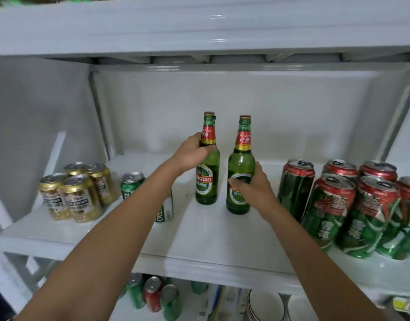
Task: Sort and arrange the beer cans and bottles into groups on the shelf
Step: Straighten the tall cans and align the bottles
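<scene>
Two green glass beer bottles stand upright side by side in the middle of the white shelf (199, 235). My left hand (192, 152) grips the left bottle (207, 181) around its shoulder, just below the red neck label. My right hand (252, 186) wraps the body of the right bottle (241, 163) from the right side. Both bottles rest on the shelf and carry their caps. My left forearm hides part of a green and white can (164, 210) behind it.
Several gold cans (74, 191) cluster at the shelf's left, with a green can (131, 183) beside them. Several green and red cans (352, 205) fill the right side. More cans (153, 295) and white bowls (264, 302) sit on the shelf below. Another shelf board (199, 26) hangs overhead.
</scene>
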`<act>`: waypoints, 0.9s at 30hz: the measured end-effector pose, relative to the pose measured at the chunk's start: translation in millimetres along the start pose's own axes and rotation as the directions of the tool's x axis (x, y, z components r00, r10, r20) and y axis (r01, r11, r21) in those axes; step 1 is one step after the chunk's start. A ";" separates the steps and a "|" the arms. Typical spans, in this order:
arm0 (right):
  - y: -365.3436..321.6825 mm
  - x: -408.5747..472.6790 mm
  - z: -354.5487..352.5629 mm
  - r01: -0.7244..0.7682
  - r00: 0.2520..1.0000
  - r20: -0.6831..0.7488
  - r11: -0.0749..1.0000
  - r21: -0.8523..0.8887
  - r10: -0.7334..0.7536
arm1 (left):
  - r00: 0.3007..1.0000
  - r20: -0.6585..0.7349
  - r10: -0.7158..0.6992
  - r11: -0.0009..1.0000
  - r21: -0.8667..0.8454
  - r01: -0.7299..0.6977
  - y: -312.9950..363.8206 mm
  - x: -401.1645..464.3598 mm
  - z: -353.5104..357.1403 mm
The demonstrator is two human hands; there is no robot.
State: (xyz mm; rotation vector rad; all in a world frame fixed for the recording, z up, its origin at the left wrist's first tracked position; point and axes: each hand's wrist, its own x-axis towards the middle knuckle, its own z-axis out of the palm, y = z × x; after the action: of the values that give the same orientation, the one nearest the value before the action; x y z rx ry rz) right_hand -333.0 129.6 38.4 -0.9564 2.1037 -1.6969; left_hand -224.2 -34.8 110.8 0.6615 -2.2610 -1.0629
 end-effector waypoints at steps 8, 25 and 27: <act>1.7 1.7 7.2 0.026 0.996 -0.081 0.998 -0.063 -0.031 | 0.994 0.000 0.110 0.987 0.117 -0.109 -6.2 -0.1 -19.0; -11.3 20.7 66.2 0.124 0.992 0.033 0.991 -0.055 -0.123 | 0.987 -0.090 0.136 0.965 0.237 -0.112 -34.8 -3.0 -59.6; -10.1 23.6 69.5 0.127 0.991 0.037 0.991 -0.046 -0.125 | 0.987 -0.099 0.130 0.969 0.223 -0.105 -38.6 -2.4 -61.5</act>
State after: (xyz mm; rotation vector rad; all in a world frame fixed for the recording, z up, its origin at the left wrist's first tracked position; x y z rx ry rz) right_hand -306.6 60.6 33.2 -1.1471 2.1114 -1.6824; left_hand -174.4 -87.7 112.2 0.6482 -2.3052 -0.7097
